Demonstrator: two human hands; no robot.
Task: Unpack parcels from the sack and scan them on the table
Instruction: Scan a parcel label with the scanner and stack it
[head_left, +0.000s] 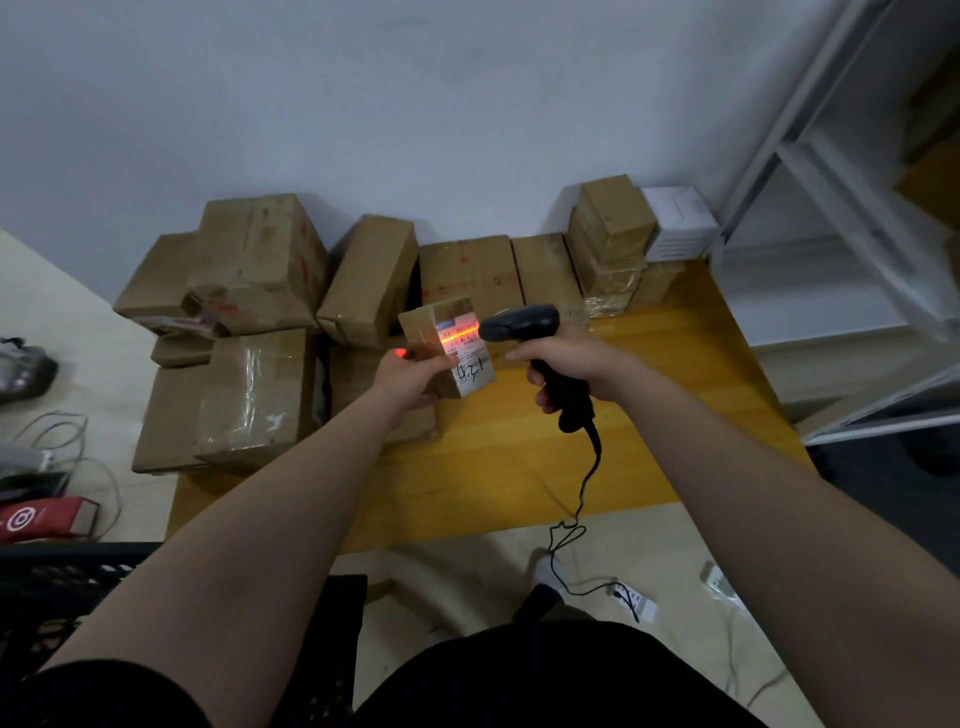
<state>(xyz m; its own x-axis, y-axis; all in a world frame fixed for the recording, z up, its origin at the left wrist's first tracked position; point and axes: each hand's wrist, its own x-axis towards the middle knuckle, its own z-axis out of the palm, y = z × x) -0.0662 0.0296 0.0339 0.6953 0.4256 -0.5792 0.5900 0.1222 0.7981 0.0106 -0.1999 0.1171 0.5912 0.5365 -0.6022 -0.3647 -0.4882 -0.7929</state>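
Note:
My left hand holds a small cardboard parcel above the yellow wooden table, its white label turned toward the right. My right hand grips a black handheld barcode scanner by its handle, the head pointed at the label from a few centimetres away. A red scan line glows across the label's upper part, and a red spot shows on my left fingertip. The scanner's black cable hangs off the table's front edge. No sack is in view.
Several brown cardboard parcels are stacked along the wall and the table's left side, with a white box at back right. White metal shelving stands to the right. A black crate, cables and a red package lie left.

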